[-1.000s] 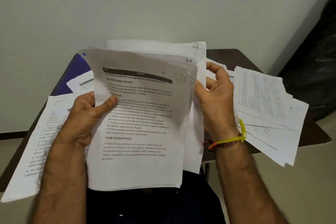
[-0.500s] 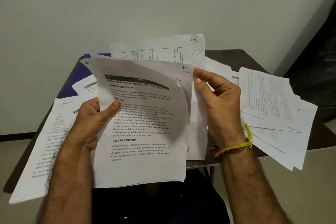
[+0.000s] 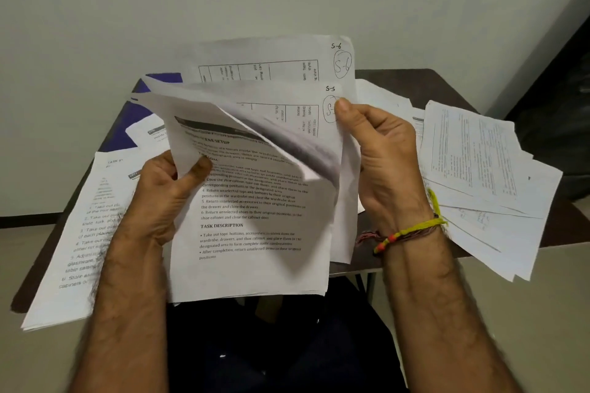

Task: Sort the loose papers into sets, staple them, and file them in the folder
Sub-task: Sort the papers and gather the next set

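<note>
Held at centre frame, above the lap and the near desk [image 3: 399,86] edge: sheaf of papers [image 3: 255,233]. Left hand [image 3: 159,188] gripping its left margin, thumb pressed on the printed front page. Right hand [image 3: 383,163] pinching the upper right corner of a rear sheet marked S-5, front pages curling away in between. Sheet marked S-6 standing tallest behind.

Lower left of frame: long paper stack [image 3: 79,233] overhanging the desk's near edge, partly hidden by the left forearm. Right of frame: fanned loose sheets [image 3: 479,175] jutting past the right edge, just beside the right wrist with its thread bracelet [image 3: 408,233]. Upper left: blue folder [image 3: 137,112] under a white sheet. Wall close behind; open floor at right.
</note>
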